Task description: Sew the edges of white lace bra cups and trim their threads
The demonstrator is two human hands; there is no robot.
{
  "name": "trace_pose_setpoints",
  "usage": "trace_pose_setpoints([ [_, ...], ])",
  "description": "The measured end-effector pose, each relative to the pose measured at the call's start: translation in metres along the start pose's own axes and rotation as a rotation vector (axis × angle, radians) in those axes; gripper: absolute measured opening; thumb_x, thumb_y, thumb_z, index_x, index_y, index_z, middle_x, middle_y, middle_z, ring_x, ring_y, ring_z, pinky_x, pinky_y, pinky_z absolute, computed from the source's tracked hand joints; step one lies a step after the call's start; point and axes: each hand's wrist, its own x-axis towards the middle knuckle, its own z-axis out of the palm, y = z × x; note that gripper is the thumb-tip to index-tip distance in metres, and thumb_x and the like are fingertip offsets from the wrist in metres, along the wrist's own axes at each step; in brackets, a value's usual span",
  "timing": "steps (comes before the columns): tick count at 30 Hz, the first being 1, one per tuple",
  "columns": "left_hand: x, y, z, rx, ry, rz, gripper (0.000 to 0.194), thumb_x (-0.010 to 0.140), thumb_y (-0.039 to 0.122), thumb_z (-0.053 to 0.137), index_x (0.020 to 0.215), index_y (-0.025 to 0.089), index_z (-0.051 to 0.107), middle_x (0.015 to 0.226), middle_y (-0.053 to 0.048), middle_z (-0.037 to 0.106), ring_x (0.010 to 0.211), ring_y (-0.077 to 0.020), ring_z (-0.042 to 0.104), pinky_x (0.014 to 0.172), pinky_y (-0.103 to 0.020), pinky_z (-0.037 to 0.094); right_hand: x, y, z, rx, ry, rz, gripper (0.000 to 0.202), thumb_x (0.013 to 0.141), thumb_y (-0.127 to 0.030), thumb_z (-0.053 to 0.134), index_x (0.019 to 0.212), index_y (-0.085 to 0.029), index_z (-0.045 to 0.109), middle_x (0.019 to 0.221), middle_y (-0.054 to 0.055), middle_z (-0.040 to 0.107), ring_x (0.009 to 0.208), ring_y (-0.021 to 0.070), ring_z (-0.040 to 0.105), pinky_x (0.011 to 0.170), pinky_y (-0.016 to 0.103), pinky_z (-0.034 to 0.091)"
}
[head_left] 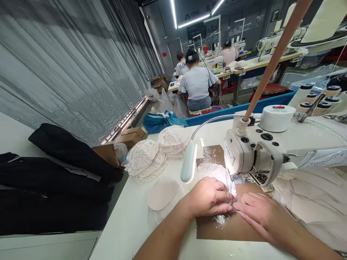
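Observation:
Under the head of a white sewing machine (240, 155) lies a piece of white lace fabric (231, 186), lit by a lamp (189, 160) on a bendy neck. My left hand (210, 198) is closed on the lace's near edge, thumb and fingers pinching it just in front of the needle area. Beside it my right hand (257, 211) rests on the brown plate (217, 229), fingers stretched toward the same edge, fingertips at the lace. Whether the right fingers grip it is hard to see. The needle itself is hidden.
Stacked lace cups (143, 157) stand on the table's left, with smooth pale round pads (162, 195) nearer me. Pale fabric (317, 195) is heaped at right. Thread cones (324, 104) stand behind. Dark clothing (54, 180) lies at far left. Co-workers (197, 83) sit ahead.

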Motion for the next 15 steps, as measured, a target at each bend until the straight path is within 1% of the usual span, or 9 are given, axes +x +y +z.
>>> trace_pose_setpoints([
  [2, 0.0, 0.002, 0.0, 0.005, 0.004, -0.017, 0.036, 0.096, 0.051, 0.052, 0.11, 0.024, 0.072, 0.088, -0.004, 0.066, 0.08, -0.0179, 0.061, 0.074, -0.032, 0.044, -0.002, -0.002, -0.002, 0.014, -0.025, -0.025, 0.027, 0.099, -0.018, 0.037, 0.1, -0.022, 0.064, 0.078, 0.003, 0.056, 0.07, 0.0208, 0.05, 0.062, 0.032, 0.035],
  [4, -0.001, 0.003, 0.002, 0.014, -0.001, -0.06, 0.035, 0.097, 0.048, 0.05, 0.104, 0.023, 0.074, 0.083, -0.004, 0.065, 0.075, -0.0172, 0.059, 0.07, -0.031, 0.042, -0.003, -0.003, -0.004, 0.029, -0.036, -0.031, 0.027, 0.099, -0.016, 0.037, 0.099, -0.02, 0.064, 0.078, 0.003, 0.057, 0.07, 0.0205, 0.051, 0.062, 0.032, 0.036],
  [6, -0.001, 0.004, 0.005, 0.0, -0.004, -0.082, 0.033, 0.098, 0.043, 0.049, 0.102, 0.022, 0.074, 0.083, -0.004, 0.066, 0.074, -0.0167, 0.059, 0.069, -0.03, 0.042, -0.002, -0.003, -0.006, 0.034, -0.019, -0.028, 0.026, 0.098, -0.016, 0.038, 0.098, -0.02, 0.064, 0.078, 0.003, 0.058, 0.07, 0.0201, 0.053, 0.063, 0.032, 0.038],
  [9, 0.0, 0.004, 0.007, -0.01, 0.004, -0.094, 0.028, 0.096, 0.04, 0.053, 0.104, 0.022, 0.074, 0.085, -0.003, 0.067, 0.075, -0.0167, 0.058, 0.069, -0.029, 0.042, 0.001, -0.001, -0.008, -0.005, 0.044, -0.021, 0.026, 0.098, -0.017, 0.04, 0.1, -0.021, 0.065, 0.078, 0.002, 0.061, 0.07, 0.0197, 0.057, 0.063, 0.032, 0.04],
  [12, 0.0, 0.006, 0.006, -0.014, 0.011, -0.106, 0.026, 0.095, 0.037, 0.055, 0.103, 0.022, 0.074, 0.082, -0.003, 0.066, 0.074, -0.0167, 0.057, 0.067, -0.028, 0.041, 0.0, 0.004, -0.008, -0.062, 0.088, 0.046, 0.028, 0.098, -0.015, 0.038, 0.1, -0.023, 0.066, 0.081, 0.003, 0.065, 0.068, 0.0181, 0.061, 0.06, 0.031, 0.042],
  [15, 0.002, 0.009, 0.004, -0.094, 0.044, -0.136, 0.025, 0.093, 0.038, 0.058, 0.102, 0.02, 0.074, 0.087, -0.004, 0.066, 0.079, -0.0166, 0.059, 0.071, -0.027, 0.043, -0.002, 0.009, -0.006, -0.094, 0.105, 0.105, 0.03, 0.096, -0.016, 0.038, 0.104, -0.024, 0.066, 0.087, 0.004, 0.069, 0.068, 0.0181, 0.064, 0.058, 0.03, 0.044],
])
